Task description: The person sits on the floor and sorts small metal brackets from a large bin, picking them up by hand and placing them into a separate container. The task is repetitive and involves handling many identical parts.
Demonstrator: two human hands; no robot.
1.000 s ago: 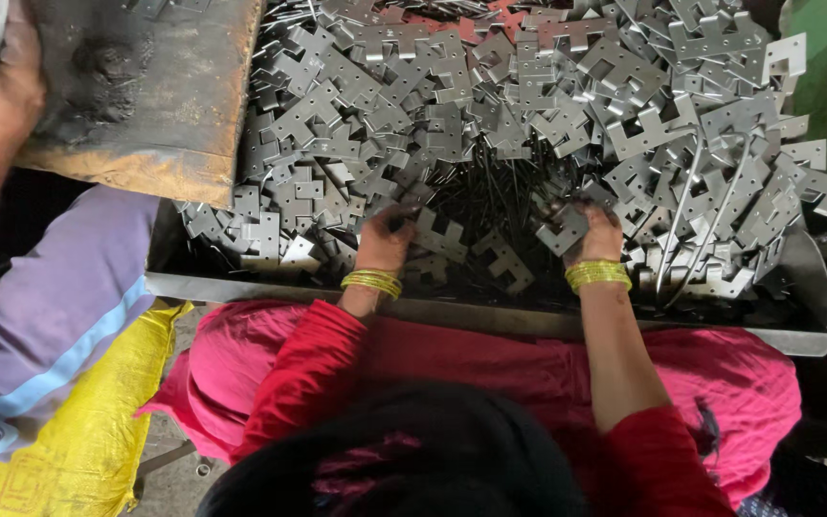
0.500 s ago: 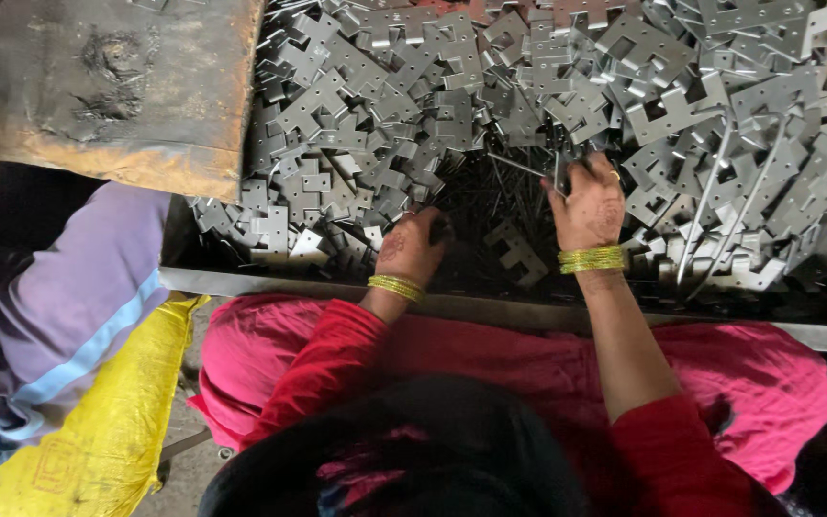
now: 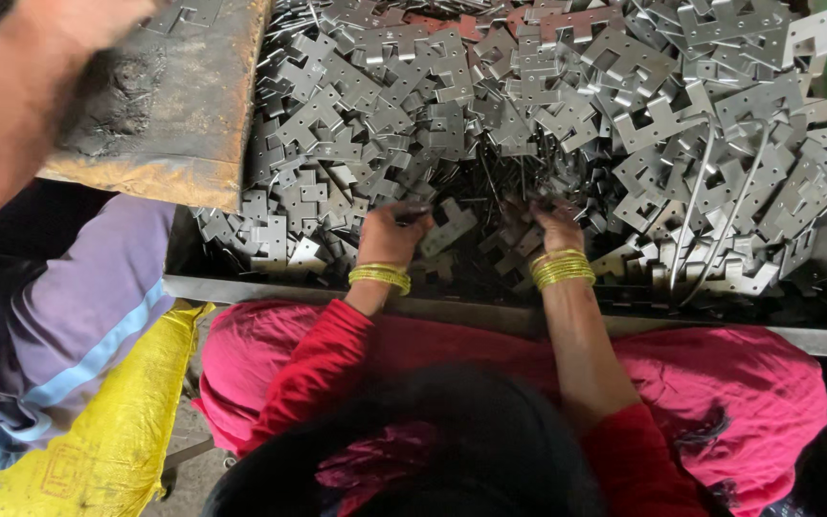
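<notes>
My left hand (image 3: 83, 17) is at the top left edge, mostly cut off, with the bare forearm running down to the left. It rests at the top of a rusty, dirty metal plate (image 3: 174, 115); whether it grips anything is hidden. My right hand is out of view. Below me sits a co-worker in red with gold bangles. That person's hands, one (image 3: 390, 230) and the other (image 3: 552, 225), dig into a big heap of flat grey stamped metal brackets (image 3: 547, 86) in a metal tray (image 3: 490, 316).
Two bent wire loops (image 3: 710, 191) lie in the heap on the right. A purple cloth with a blue stripe (image 3: 78, 316) and a yellow sack (image 3: 98, 431) are at the lower left. The co-worker's dark-haired head (image 3: 413, 450) fills the bottom middle.
My forearm, out of view half a second ago, is back over the rusty plate. The co-worker's right hand has come back down from the heap toward the tray's near side.
</notes>
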